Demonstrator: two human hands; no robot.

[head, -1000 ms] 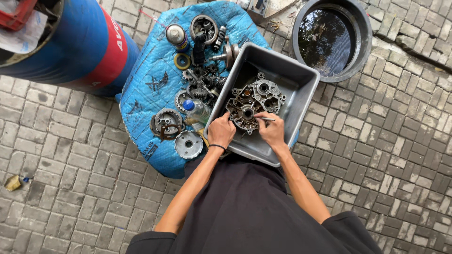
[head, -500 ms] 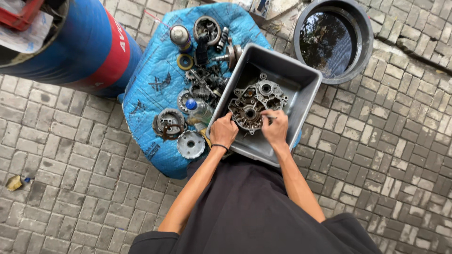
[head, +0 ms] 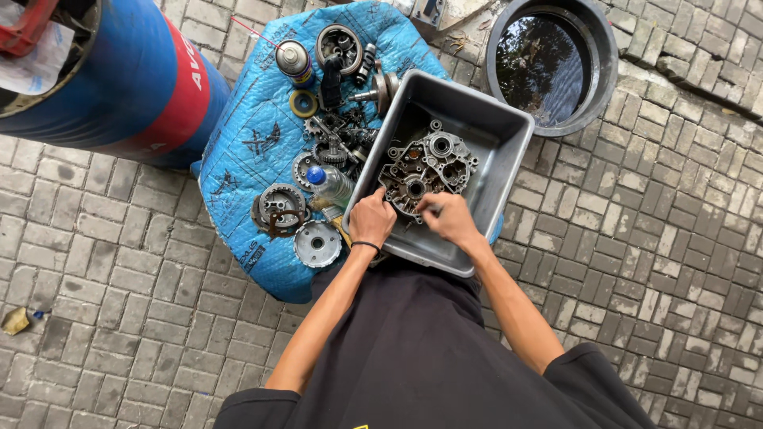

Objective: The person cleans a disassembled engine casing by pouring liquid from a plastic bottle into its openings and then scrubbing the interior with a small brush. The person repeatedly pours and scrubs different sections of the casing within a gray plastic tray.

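Both hands on the engine part in the tray

Gripping its near-left edge, the left hand (head: 372, 218) closes on the engine part (head: 425, 168). Right hand (head: 451, 218) rests on its near side, fingers curled; its hold cannot be told. The part lies in a grey tray (head: 509, 151), right of the blue cloth (head: 246, 135).

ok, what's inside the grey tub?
Inside the grey tub lies a metal engine case half. The left hand grips its near edge; the right hand is on it. Whatever is beneath the casing and hands is hidden.
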